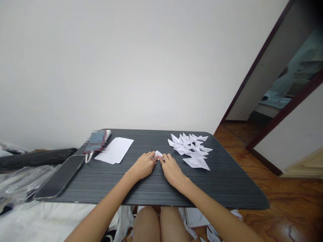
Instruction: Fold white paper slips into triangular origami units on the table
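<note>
A small piece of folded white paper (158, 153) lies at the middle of the dark table, its peak pointing away from me. My left hand (144, 166) holds its left side, with curled fingers pressing it against the tabletop. From the right, my right hand (172, 170) grips the other side, its index finger on the paper's near edge. The fingers cover both lower corners. Several folded white paper boats (186, 146) with pointed ends are heaped to the right of my hands. A stack of flat white paper sheets (114, 150) rests to the left.
The dark table (217, 191) stands against a white wall. At its left end lie a dark-screened phone (60, 176) and a pixelated device (96, 141) with a white cable (88, 157). Folded papers (212, 233) lie on the floor below. A doorway is at the right.
</note>
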The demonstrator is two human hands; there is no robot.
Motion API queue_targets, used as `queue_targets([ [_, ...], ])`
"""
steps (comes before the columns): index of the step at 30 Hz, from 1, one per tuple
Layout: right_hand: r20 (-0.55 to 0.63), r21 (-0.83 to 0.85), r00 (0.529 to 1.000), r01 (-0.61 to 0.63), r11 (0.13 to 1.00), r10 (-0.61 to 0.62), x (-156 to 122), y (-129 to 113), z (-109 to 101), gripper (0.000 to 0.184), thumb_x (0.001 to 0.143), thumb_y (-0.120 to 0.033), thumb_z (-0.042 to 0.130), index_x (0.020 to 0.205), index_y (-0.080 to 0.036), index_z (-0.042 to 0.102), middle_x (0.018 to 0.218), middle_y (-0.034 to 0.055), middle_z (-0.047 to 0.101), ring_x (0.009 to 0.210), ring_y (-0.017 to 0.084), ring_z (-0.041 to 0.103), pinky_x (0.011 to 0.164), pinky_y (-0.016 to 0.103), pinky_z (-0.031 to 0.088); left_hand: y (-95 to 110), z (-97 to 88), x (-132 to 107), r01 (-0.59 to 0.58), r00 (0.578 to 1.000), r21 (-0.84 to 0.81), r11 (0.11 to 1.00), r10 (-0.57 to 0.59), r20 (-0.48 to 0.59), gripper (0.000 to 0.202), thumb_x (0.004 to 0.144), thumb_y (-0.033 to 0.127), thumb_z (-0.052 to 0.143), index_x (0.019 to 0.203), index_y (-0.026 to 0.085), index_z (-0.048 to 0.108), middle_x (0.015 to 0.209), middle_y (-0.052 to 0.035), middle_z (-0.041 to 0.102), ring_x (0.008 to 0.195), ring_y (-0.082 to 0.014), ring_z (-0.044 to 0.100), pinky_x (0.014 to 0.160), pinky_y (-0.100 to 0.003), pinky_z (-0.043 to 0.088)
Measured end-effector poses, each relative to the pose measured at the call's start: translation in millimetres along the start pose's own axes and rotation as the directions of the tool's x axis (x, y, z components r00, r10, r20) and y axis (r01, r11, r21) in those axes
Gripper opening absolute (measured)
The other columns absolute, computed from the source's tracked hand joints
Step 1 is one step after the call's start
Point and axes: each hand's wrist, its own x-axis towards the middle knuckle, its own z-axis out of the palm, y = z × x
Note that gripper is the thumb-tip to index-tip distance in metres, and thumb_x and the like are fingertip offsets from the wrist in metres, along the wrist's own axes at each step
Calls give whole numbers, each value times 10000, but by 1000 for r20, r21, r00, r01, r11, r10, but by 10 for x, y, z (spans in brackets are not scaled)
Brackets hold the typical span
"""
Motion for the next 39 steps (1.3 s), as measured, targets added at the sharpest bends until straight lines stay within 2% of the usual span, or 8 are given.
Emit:
queue_targets([
  [10, 31, 40, 996, -87, 995, 86, -50, 270, -85, 212, 739, -85, 398, 765, -91, 609, 882, 160, 513, 885, 246, 409, 731, 355, 296, -240, -34, -211, 97, 995, -245, 965, -102, -11, 283, 835, 232, 334, 866, 116, 591, 886, -89, 478, 841, -168, 459, 790, -296, 381],
  [16, 44, 362, 983, -180, 915, 176, 258, 273, 59, 304, 783, -359, 428, 990, -156, 521, 1003, 105, 457, 968, 225, 379, 796, 351, 289, -280, 62, -154, 181, 971, -440, 879, -231, -64, 258, 801, 196, 398, 942, 190, 614, 884, -62, 506, 839, -159, 460, 769, -297, 375],
  [22, 181, 500, 968, -242, 831, 173, 482, 242, 188, 297, 624, -290, 621, 876, -164, 527, 1016, 83, 422, 990, 220, 370, 798, 340, 306, -387, 111, -41, 396, 901, -444, 804, -434, 18, 332, 706, 244, 532, 1026, 161, 559, 900, -71, 528, 872, -196, 460, 779, -347, 358],
  [27, -1, 717, 995, -69, 694, 100, 576, 351, 218, 81, 676, -188, 531, 747, -150, 537, 830, 35, 525, 819, 147, 482, 747, 288, 355, -548, 96, 67, 351, 896, -598, 721, -443, -8, 215, 657, 285, 583, 810, 134, 595, 838, -50, 534, 828, -179, 481, 761, -320, 379],
  [30, -61, 892, 990, -1, 452, 123, 634, 467, 186, 93, 714, -214, 474, 769, -148, 510, 692, 4, 553, 580, 100, 507, 565, 233, 387, -605, -10, 204, 244, 867, -826, 508, -497, -50, 291, 687, 371, 556, 830, 119, 575, 826, -53, 556, 778, -157, 506, 683, -273, 410],
  [33, -60, 976, 985, 24, 219, 163, 647, 577, 114, 149, 719, -273, 471, 778, -140, 502, 646, 8, 563, 452, 74, 457, 422, 195, 327, -609, -132, 353, 92, 843, -991, 95, -538, 27, 429, 801, 456, 351, 852, 82, 555, 767, -82, 581, 662, -123, 539, 574, -230, 426],
  [36, -63, 987, 982, 34, 157, 178, 606, 649, 34, 175, 708, -300, 490, 747, -134, 529, 543, -18, 518, 410, 56, 393, 397, 187, 286, -569, -169, 432, 81, 868, -979, -186, -469, 161, 392, 821, 403, 364, 864, 63, 556, 719, -96, 605, 622, -117, 577, 557, -210, 453],
  [39, -58, 982, 979, 19, 190, 198, 566, 682, -18, 196, 688, -319, 514, 730, -132, 554, 443, -52, 444, 400, 56, 362, 414, 195, 281, -509, -117, 418, 145, 879, -937, -318, -394, 270, 265, 811, 286, 443, 881, 60, 562, 791, -111, 628, 676, -131, 611, 612, -202, 490],
])
